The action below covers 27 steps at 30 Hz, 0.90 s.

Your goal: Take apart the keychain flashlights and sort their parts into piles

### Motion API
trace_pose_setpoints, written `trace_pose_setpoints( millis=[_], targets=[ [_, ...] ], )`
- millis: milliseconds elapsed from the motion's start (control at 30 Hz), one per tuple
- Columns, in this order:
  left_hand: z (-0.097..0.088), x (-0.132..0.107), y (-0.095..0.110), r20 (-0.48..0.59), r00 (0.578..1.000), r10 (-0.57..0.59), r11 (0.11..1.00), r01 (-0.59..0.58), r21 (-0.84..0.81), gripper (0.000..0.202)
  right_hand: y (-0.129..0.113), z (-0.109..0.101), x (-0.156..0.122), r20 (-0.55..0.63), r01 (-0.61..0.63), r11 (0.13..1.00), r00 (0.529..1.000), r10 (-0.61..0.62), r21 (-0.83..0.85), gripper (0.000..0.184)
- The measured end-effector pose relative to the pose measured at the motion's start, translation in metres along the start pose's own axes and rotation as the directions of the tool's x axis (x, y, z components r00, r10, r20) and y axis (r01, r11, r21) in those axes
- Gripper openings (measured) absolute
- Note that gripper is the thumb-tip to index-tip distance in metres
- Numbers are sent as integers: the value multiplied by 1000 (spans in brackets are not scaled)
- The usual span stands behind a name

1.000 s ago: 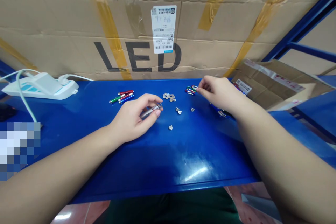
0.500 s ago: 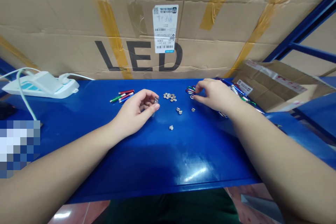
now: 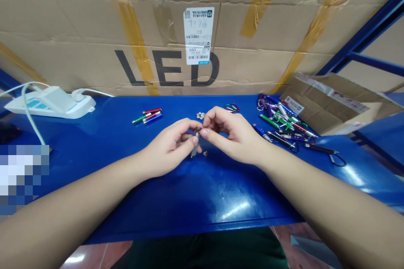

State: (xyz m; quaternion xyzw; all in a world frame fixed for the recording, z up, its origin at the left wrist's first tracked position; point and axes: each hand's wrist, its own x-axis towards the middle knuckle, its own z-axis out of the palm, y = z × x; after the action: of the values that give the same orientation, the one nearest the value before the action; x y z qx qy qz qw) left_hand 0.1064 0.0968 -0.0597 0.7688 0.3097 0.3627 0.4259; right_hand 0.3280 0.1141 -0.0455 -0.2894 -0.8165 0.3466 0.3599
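Note:
My left hand (image 3: 172,147) is closed around a small silver tube (image 3: 195,147), like a mini flashlight body, held nearly upright above the table. My right hand (image 3: 232,136) meets it at the tube's upper end, thumb and forefinger pinched there; whatever sits between those fingertips is too small to make out. Just below the tube a small metal cap (image 3: 205,153) lies on the blue table (image 3: 189,201). Behind my hands some button cells (image 3: 200,115) are partly covered by my right fingers. Coloured carabiner clips (image 3: 232,108) lie beyond my right hand.
Several coloured mini flashlights (image 3: 148,116) lie together at the left. To the right is a heap of flashlights with clips (image 3: 282,122), beside an open cardboard box (image 3: 328,105). A white power strip (image 3: 75,109) stands at the far left. A large carton (image 3: 252,59) backs the table.
My right hand has moved left and nearer from the carabiner clips to the tube in my left hand. My left hand has shifted slightly nearer me, and the tube now shows.

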Motion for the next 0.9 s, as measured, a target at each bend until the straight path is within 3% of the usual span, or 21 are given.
trace_pose_setpoints(
  millis=[133,233,500,567,667,767,900],
  targets=[
    [-2,0,-1,-3,980,200,907,-184,378,27,-4,-5,0,-16,-122,992,992,122,-28,21],
    [-4,0,-4,-43,965,259,872,-214,441,32,-3,-7,1,10,-179,982,984,179,-59,24],
    [-7,1,-3,-82,893,442,788,-343,512,15,-1,-6,2,141,-299,954,946,294,17,25],
    [-7,1,-3,-79,902,425,797,-332,505,14,-1,-7,2,219,-351,933,919,328,74,26],
    [-8,1,-3,-64,949,310,833,-238,499,13,1,-10,2,298,-417,900,881,366,127,24],
    [-9,1,-3,-43,978,206,839,-154,523,18,0,-14,3,302,-438,890,872,385,131,21],
    [-9,1,-3,70,987,141,787,-155,597,27,-5,-18,3,311,-440,887,870,384,136,22]
  ],
)
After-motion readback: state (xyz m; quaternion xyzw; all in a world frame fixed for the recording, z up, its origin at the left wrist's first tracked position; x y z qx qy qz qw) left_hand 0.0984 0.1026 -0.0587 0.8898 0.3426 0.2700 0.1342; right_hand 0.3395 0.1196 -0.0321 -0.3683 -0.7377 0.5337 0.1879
